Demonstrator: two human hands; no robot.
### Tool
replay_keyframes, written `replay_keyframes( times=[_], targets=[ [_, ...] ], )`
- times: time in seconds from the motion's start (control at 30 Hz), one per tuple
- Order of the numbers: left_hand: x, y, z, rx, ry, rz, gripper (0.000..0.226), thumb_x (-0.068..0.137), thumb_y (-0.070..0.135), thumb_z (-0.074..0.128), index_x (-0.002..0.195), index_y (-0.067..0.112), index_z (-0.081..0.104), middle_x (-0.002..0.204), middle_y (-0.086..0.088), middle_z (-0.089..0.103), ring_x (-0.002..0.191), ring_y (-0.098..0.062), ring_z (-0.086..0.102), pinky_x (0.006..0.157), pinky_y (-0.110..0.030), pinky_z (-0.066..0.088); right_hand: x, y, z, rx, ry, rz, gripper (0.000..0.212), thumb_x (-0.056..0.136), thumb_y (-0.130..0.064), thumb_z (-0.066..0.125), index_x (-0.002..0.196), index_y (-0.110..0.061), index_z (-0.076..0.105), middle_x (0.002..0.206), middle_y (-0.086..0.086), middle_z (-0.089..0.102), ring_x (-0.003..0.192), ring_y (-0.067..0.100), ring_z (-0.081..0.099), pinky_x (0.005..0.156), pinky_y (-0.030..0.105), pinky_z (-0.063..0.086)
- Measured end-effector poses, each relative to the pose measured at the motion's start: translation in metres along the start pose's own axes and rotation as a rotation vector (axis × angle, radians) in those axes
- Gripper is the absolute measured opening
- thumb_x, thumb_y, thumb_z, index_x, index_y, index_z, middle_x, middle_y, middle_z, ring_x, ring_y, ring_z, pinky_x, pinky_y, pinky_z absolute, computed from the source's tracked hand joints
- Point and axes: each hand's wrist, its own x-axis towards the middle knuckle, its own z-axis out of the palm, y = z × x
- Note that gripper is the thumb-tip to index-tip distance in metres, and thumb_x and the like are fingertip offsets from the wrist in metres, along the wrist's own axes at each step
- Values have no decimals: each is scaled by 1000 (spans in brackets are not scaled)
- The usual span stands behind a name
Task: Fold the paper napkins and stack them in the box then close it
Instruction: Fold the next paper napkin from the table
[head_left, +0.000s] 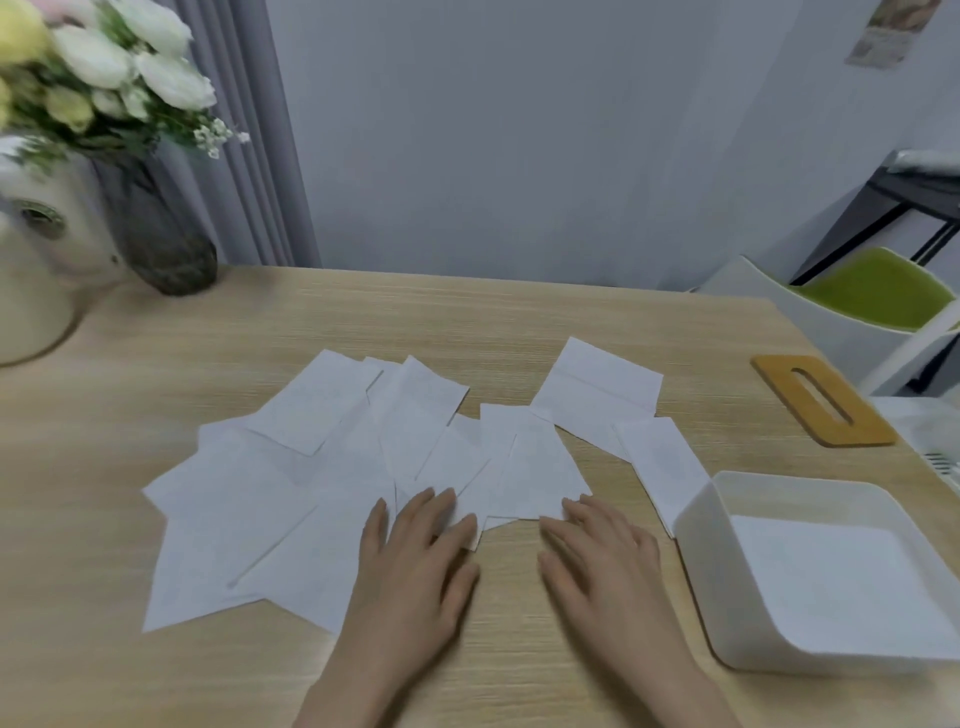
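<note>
Several white paper napkins (322, 467) lie spread and overlapping across the middle of the wooden table (545, 322). My left hand (415, 566) lies flat with straight fingers, its fingertips on the near edge of a napkin. My right hand (602, 551) lies flat beside it, fingertips touching the near edge of a small folded napkin (540, 478). An open white box (701, 525) stands at the right with a white napkin layer on its bottom. Its wooden lid (779, 379), with a slot, lies flat behind the box.
A dark vase of white and yellow flowers (161, 244) and a cream-coloured appliance (36, 280) stand at the table's far left. A white chair with a green cushion (878, 291) is past the right edge. One napkin (660, 462) leans under the box's left wall.
</note>
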Motion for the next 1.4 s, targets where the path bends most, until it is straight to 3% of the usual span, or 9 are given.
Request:
replay_keyframes(
  times=[0.17,0.33,0.53,0.7,0.8,0.93,1.13,1.27,1.4],
  targets=[
    [5,-1,10,-2,-61,-35,44,91,43,39,115,25,70,133,-3,62,128,-24,55,107,-45,17,13,2,4,-34,-47,49,35,97,-45,40,130,-39,51,143,-19,36,139,2,18,104,26,13],
    [3,-3,17,23,-29,-24,43,93,42,39,119,27,69,134,0,61,129,-20,55,109,-46,21,33,4,-2,264,69,237,24,92,-30,57,115,-27,62,107,-15,56,113,9,47,90,25,37],
    [4,-3,20,52,-14,-12,43,93,42,39,120,27,69,133,1,62,129,-19,54,108,-47,22,57,4,-4,414,-26,486,44,86,-32,61,128,-25,50,83,-12,60,93,8,59,85,34,47],
    [4,-3,20,58,-11,-12,43,93,42,39,120,27,69,134,1,62,129,-20,54,107,-48,22,73,10,-1,522,-65,638,44,77,-44,67,115,-23,56,106,-11,60,105,14,58,93,40,46],
    [4,-4,20,59,-12,-10,44,93,42,39,121,27,69,134,1,61,130,-19,53,108,-48,22,78,14,-1,661,-98,654,31,73,-47,71,87,-20,62,86,-7,63,83,15,60,82,38,48],
    [4,-4,20,58,-11,-9,44,93,42,39,121,26,69,134,1,61,130,-20,53,108,-48,22,81,12,-3,657,-100,618,39,75,-44,71,58,-21,45,57,-12,49,57,12,46,64,32,35],
    [4,-4,20,58,-6,-11,43,93,42,39,121,27,68,135,2,61,131,-20,53,108,-48,21,80,6,-2,430,-29,513,32,79,-33,65,58,-22,44,55,-9,43,57,11,43,57,30,33],
    [4,-3,20,44,11,-13,43,93,42,39,120,27,69,134,2,61,130,-20,53,109,-48,21,77,11,-2,516,-30,535,25,82,-23,65,64,-22,49,56,-11,45,58,10,44,60,30,34],
    [4,-3,20,39,26,-7,43,93,42,39,120,27,69,134,2,61,130,-20,53,109,-47,20,70,18,-5,695,-29,583,9,85,-15,66,80,-8,64,59,-6,58,55,7,52,57,24,37]
  ],
)
